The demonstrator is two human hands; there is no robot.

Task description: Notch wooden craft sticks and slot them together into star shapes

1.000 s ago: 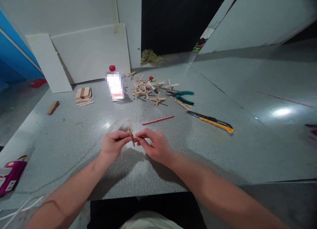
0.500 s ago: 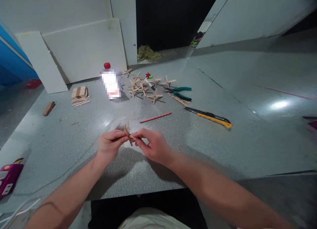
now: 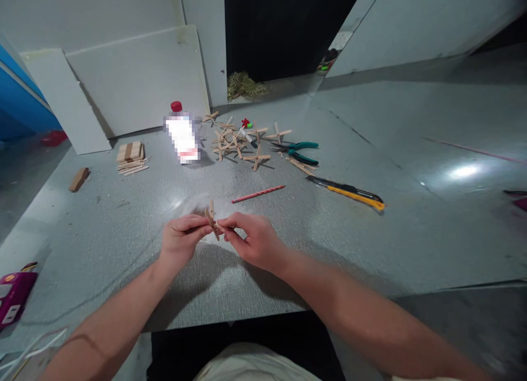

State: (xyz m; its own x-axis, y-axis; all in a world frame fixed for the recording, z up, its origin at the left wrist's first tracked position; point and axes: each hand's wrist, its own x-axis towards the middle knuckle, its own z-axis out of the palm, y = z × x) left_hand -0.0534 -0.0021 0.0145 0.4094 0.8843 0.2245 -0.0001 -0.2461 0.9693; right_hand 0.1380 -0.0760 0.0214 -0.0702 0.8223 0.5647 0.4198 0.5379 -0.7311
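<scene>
Between my two hands is a small piece made of crossed wooden craft sticks, held just above the table near its front. My left hand pinches it from the left with thumb and fingers. From the right, my right hand pinches a stick of the same piece; its fingertips partly hide the joint. Just beyond my hands lies a red pencil. Farther back is a cluster of similar crossed stick pieces, with a small white tube among them.
Green-handled pliers and a yellow-black utility knife lie right of the cluster. A blurred bottle with a red cap stands behind. At left are stacked craft sticks, a brown wooden block and a purple box.
Both hands keep their pinch on the crossed craft sticks, which have tilted very slightly. The whole view has shifted a little.
</scene>
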